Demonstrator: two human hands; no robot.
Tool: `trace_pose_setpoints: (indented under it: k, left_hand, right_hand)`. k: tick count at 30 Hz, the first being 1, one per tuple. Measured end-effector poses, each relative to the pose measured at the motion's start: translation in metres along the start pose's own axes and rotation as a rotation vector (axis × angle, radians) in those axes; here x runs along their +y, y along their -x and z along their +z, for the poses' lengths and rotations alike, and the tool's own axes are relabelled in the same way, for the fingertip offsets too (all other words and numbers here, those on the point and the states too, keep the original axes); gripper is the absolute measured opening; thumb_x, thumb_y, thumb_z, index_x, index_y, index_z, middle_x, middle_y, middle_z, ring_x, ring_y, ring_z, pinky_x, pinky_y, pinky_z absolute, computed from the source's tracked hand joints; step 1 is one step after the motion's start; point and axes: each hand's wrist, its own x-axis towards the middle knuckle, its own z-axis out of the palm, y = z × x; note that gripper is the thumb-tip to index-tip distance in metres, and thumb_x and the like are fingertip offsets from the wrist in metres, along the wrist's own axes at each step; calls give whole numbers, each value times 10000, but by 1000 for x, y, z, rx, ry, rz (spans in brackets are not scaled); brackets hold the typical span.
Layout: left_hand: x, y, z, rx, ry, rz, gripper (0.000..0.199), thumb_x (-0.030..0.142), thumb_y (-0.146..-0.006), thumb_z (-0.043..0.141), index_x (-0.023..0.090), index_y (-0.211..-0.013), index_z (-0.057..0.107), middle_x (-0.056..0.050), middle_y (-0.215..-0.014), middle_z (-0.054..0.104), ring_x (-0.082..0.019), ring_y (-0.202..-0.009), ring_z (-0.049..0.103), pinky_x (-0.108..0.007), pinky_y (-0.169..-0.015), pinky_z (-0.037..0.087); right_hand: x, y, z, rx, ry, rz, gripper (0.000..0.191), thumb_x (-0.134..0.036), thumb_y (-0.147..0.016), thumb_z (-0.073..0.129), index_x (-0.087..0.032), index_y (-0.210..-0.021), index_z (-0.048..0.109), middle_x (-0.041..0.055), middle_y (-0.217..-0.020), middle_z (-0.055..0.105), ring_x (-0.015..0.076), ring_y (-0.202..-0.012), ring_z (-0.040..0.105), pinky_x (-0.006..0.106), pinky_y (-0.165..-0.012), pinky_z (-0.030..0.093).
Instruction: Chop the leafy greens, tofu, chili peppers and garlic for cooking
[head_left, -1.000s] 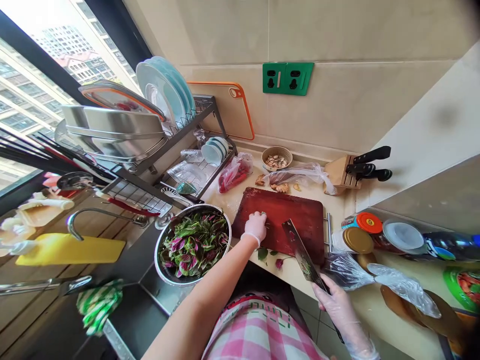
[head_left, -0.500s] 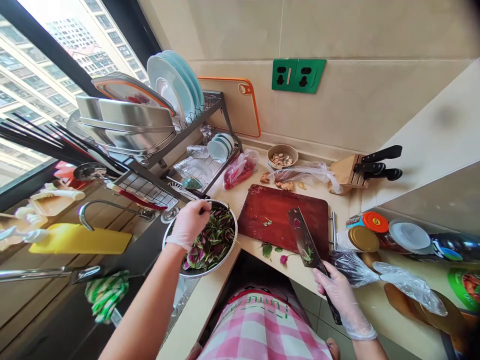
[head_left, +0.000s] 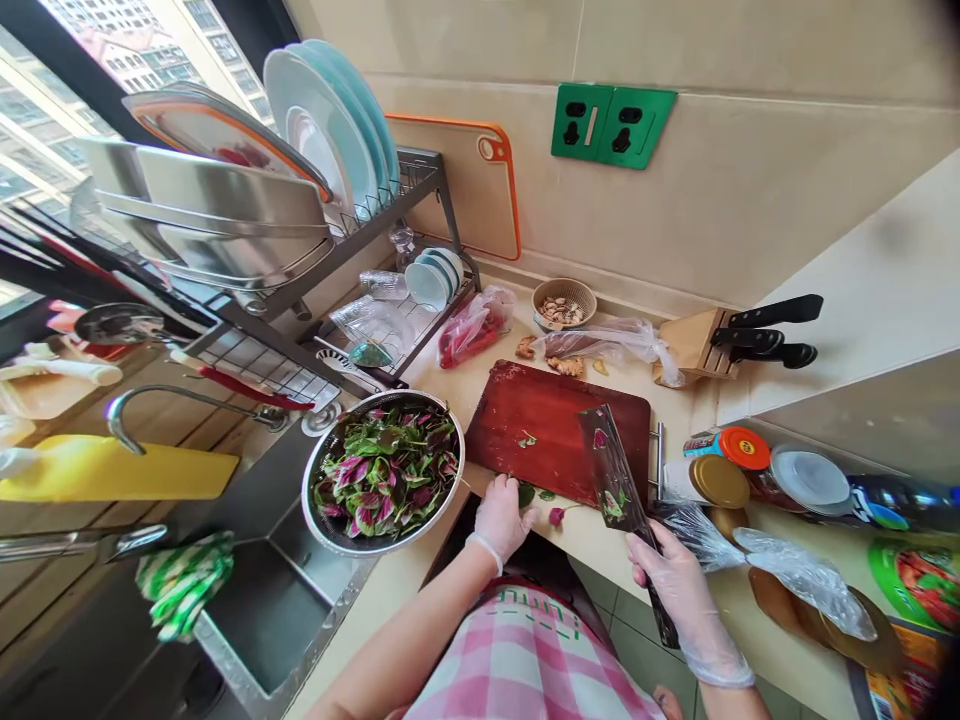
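Observation:
My left hand (head_left: 504, 522), in a clear glove, is at the counter's front edge beside loose leaves (head_left: 527, 494); its fingers are bent down, and whatever lies under the fingertips is hidden. My gloved right hand (head_left: 675, 590) grips the black handle of a cleaver (head_left: 616, 480). The broad blade, with bits of leaf stuck on it, slants over the right part of the red cutting board (head_left: 559, 425). A small leaf scrap lies on the board. Left of the board, a colander (head_left: 309, 500) holds many green and purple leaves (head_left: 390, 470).
The sink (head_left: 274, 610) is at the lower left, below a dish rack (head_left: 360, 255) with plates. Behind the board are a small basket (head_left: 564, 290), ginger (head_left: 565, 366) and a knife block (head_left: 686, 345). Jars (head_left: 720, 482) and a plastic bag (head_left: 810, 580) sit at the right.
My left hand has moved from above the colander rightward to the counter edge by the loose leaves. The view has shifted a little; the cleaver is still in my right hand.

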Motion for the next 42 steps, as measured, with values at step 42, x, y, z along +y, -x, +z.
trace_pose_setpoints:
  k: [42]
  left_hand:
    - [-99,71,-90,469,-271,-228,699,144,-797,423,310,-1437,196,-11,-1503,241,-324,-1388,119,-651,-1063,76]
  right_hand:
    - [-134,18,218,-865,-105,15,304,-315,-562,568,-224,-789,387,-104,-552,491,38,-362,382,163,-345,319]
